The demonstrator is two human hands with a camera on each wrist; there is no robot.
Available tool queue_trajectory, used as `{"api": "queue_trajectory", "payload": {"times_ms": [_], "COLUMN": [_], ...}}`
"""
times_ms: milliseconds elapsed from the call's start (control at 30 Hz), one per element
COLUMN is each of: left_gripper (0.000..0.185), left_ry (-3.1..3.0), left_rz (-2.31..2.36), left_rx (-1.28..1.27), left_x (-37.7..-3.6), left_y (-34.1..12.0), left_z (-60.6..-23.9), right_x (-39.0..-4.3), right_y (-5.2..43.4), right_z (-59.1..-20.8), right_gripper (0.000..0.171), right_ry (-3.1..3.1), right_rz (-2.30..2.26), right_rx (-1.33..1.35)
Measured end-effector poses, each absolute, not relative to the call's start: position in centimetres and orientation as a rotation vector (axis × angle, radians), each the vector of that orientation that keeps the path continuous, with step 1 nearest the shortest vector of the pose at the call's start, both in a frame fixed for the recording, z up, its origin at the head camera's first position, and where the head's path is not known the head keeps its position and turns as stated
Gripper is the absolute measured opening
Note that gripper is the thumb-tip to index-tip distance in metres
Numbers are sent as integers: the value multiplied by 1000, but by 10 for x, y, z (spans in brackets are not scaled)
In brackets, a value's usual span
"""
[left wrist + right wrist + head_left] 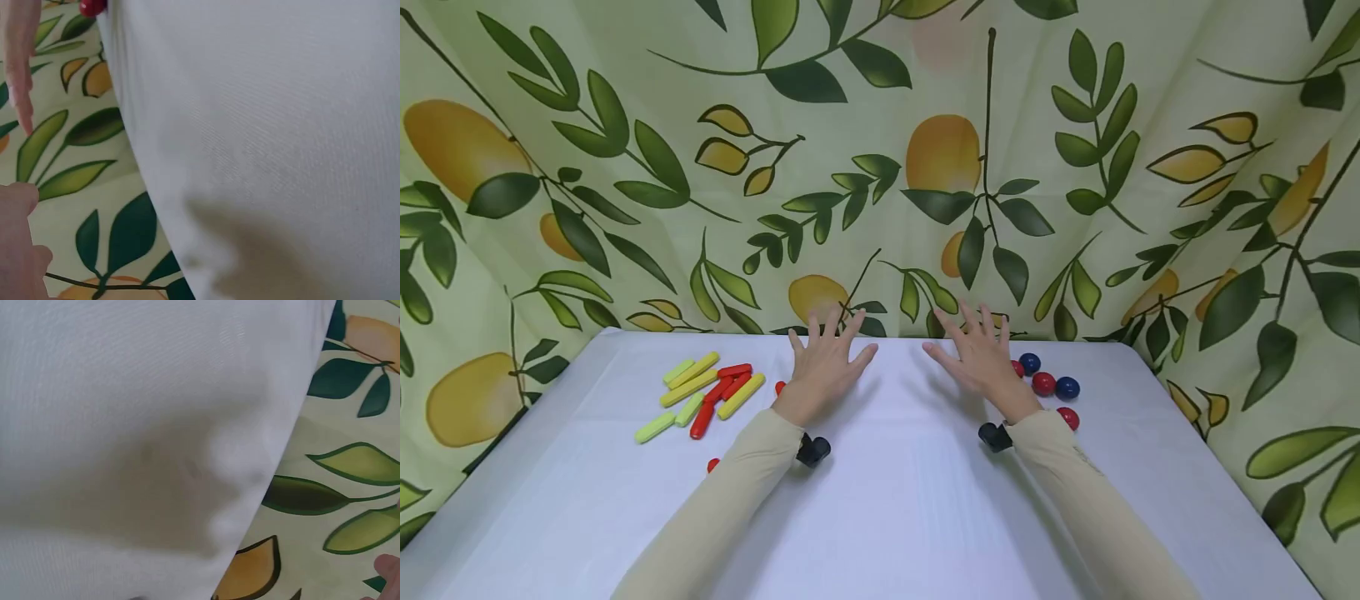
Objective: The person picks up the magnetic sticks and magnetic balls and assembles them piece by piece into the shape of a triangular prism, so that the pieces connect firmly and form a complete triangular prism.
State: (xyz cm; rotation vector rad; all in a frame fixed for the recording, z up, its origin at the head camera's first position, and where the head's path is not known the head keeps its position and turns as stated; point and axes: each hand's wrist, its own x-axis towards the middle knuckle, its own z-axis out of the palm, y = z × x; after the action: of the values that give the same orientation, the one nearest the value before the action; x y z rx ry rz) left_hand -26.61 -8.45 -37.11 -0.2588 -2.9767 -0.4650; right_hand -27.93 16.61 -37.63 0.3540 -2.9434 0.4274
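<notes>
My left hand [822, 367] hovers above the white table with its fingers spread and straight, holding nothing. Nearest to it are a red piece [780, 387], partly hidden by the wrist, and a group of short sticks: red sticks [702, 421], yellow sticks [688, 388] and light green sticks [656, 427]. Also spread and holding nothing, my right hand [979, 360] is raised above the table's far part. Beside its wrist lie red balls [1043, 384] and blue balls [1067, 388], some partly covered by the hand or sleeve. Only fingertips [389, 567] show in the right wrist view.
A white cloth covers the table [895, 517], whose far edge meets a curtain [865, 208] printed with leaves and fruit. Another small red piece [712, 465] lies by the left sleeve. Dark wrist cameras [813, 451] are strapped to both wrists.
</notes>
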Motion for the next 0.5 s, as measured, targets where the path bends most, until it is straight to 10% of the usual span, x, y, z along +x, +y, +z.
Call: {"api": "queue_trajectory", "payload": {"times_ms": [500], "left_gripper": [63], "left_ry": [-3010], "left_rz": [-585], "left_rx": [-296], "left_x": [-242], "left_y": [-98], "left_z": [-355], "right_x": [-263], "right_y": [178], "right_z": [-370], "right_gripper": [68], "right_ry": [-2891], "right_rz": [535], "right_rx": [407]}}
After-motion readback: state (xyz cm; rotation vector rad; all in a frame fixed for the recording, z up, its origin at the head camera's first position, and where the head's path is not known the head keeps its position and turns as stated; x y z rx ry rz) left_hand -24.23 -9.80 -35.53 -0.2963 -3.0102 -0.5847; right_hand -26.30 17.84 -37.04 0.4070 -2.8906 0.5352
